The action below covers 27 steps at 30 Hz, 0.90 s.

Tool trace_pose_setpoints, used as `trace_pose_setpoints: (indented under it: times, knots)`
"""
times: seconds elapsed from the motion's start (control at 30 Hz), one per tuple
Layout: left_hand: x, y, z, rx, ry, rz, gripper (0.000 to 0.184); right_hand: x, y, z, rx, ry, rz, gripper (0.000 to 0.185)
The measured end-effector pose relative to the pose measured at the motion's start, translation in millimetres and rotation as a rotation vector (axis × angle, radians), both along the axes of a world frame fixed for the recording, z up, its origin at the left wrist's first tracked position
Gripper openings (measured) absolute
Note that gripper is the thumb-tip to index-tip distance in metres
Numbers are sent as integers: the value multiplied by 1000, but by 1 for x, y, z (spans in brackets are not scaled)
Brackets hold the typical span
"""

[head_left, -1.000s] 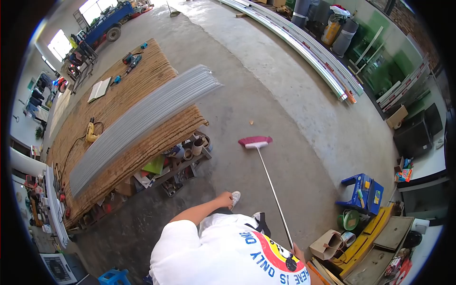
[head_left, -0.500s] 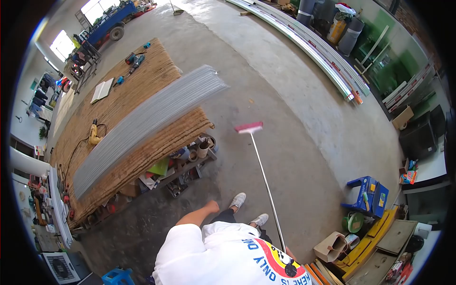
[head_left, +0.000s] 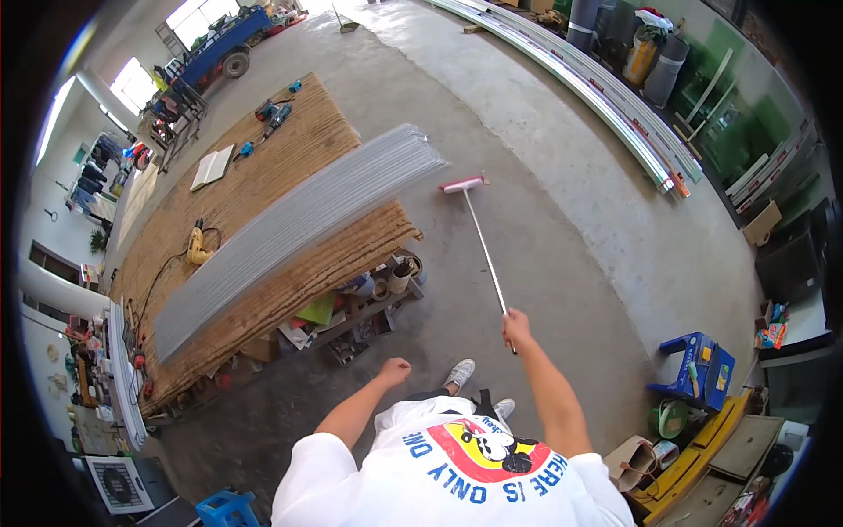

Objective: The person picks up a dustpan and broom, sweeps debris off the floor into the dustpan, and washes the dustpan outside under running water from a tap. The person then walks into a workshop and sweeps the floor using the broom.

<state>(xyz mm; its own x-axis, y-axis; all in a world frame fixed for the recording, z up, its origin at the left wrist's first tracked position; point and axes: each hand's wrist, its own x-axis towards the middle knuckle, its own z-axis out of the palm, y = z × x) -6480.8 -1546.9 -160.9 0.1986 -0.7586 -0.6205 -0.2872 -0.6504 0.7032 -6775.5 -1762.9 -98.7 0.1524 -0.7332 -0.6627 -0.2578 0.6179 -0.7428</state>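
My right hand (head_left: 516,328) is wrapped around the upper end of a long pale broom handle (head_left: 487,259). The pink and white broom head (head_left: 463,184) rests on the concrete floor ahead, just beyond the corner of the work table, with a small scrap at its right end. To the left, my left hand (head_left: 395,371) hangs near my body with fingers loosely curled and nothing visible in it. It is nearest to the shelf (head_left: 378,303) beneath the table, apart from it.
A work table topped with brown ridged board (head_left: 263,189) stands at left. Long grey strips (head_left: 299,228) on it overhang its right corner. Power drills (head_left: 198,250) lie there too. Metal profiles (head_left: 606,123) line the floor at upper right; a blue stool (head_left: 689,369) stands at right.
My right arm has reached forward into view, pushing the broom head farther ahead across the floor. My left hand has moved slightly forward, and the view has shifted a little.
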Motion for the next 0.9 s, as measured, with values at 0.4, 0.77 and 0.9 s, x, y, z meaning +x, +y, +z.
trace_pose_setpoints:
  times: [0.4, 0.77, 0.9]
  knots:
    - [7, 24, -38, 652, -188, 8, 13, -231, 197, 5, -100, 590, -3, 41]
    - [-244, -154, -50, 24, -297, -508, 21, -522, 349, 175, 292, 841, 221, 46]
    - [-301, -175, -32, 59, -345, -513, 21, -588, 324, 165, 117, 890, 238, 42]
